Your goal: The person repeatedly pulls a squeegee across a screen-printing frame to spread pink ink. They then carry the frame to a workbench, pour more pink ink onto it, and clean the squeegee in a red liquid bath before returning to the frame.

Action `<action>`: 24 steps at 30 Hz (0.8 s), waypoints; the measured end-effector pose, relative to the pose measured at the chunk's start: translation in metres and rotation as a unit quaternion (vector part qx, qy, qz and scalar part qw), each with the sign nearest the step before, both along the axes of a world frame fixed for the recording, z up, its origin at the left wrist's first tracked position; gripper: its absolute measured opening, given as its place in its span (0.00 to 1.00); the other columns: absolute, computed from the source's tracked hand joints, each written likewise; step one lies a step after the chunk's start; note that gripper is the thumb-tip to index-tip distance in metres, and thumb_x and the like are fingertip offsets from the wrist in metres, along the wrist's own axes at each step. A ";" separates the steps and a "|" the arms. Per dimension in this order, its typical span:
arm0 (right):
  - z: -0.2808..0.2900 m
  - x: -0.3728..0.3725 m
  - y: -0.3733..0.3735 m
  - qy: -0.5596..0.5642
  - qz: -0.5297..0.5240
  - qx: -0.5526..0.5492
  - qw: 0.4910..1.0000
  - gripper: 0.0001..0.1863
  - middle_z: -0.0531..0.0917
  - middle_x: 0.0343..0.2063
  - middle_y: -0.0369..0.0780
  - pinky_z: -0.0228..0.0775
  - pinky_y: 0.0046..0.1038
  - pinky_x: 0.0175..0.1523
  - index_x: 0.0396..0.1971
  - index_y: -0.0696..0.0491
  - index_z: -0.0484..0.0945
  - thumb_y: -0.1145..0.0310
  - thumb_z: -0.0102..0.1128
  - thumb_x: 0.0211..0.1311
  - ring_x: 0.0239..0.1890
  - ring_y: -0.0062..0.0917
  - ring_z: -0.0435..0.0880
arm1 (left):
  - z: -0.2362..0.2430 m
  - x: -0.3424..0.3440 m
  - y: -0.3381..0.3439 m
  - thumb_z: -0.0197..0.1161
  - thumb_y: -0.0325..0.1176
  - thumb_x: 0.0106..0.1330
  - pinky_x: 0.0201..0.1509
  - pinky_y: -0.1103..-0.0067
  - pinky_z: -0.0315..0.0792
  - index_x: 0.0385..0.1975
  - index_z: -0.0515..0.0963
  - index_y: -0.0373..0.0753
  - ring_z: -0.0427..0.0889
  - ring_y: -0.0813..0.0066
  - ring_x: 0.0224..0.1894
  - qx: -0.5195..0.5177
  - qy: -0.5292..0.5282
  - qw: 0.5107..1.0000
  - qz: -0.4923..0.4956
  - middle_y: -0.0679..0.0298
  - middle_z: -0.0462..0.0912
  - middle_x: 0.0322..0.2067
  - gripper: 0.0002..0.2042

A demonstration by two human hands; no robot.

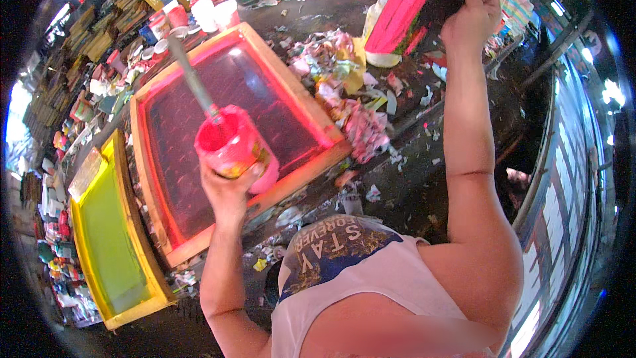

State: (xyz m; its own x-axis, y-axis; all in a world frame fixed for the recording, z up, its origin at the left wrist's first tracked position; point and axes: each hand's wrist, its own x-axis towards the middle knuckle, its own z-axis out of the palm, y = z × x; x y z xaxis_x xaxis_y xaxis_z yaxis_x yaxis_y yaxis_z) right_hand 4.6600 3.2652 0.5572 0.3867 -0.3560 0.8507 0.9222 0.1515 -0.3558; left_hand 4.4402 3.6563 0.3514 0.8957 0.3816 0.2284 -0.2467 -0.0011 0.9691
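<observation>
My left hand (225,189) grips a pink ink-smeared tub (255,169) with a long metal rod (192,76) standing tilted in it. The tub is over a wooden-framed screen (185,179) coated in red ink. At upper right, my right hand (474,16) holds a squeegee (401,10) by its dark upper part; its long blade is thick with pink ink and overlaps a whitish container (377,63), though whether they touch I cannot tell. A yellow-green framed screen (112,245) lies at the left.
Paint pots (179,16) and stacked wooden frames (116,6) line the back left. Crumpled paper scraps (344,103) lie heaped right of the red screen. A metal rail (513,53) runs along the right side, beside a barred, bright opening (563,179).
</observation>
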 end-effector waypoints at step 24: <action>-0.059 0.139 -0.134 0.105 0.060 -0.040 0.992 0.17 0.89 0.52 0.33 0.75 0.27 0.62 0.63 0.57 0.82 0.71 0.67 0.78 0.52 0.18 0.84 | -0.082 0.299 -0.267 0.93 0.34 0.47 0.79 0.65 0.69 0.83 0.50 0.35 0.74 0.58 0.74 0.144 -0.036 0.975 -0.165 0.51 0.74 0.73 0.65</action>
State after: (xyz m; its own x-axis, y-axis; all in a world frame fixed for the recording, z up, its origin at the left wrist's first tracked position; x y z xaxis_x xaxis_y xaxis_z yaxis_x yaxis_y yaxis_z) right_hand 4.7988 3.1312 0.4979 0.5939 -0.2310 0.7707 0.8035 0.2199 -0.5532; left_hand 4.7393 3.3894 0.2690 0.9364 -0.0143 0.3507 -0.3474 -0.1791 0.9204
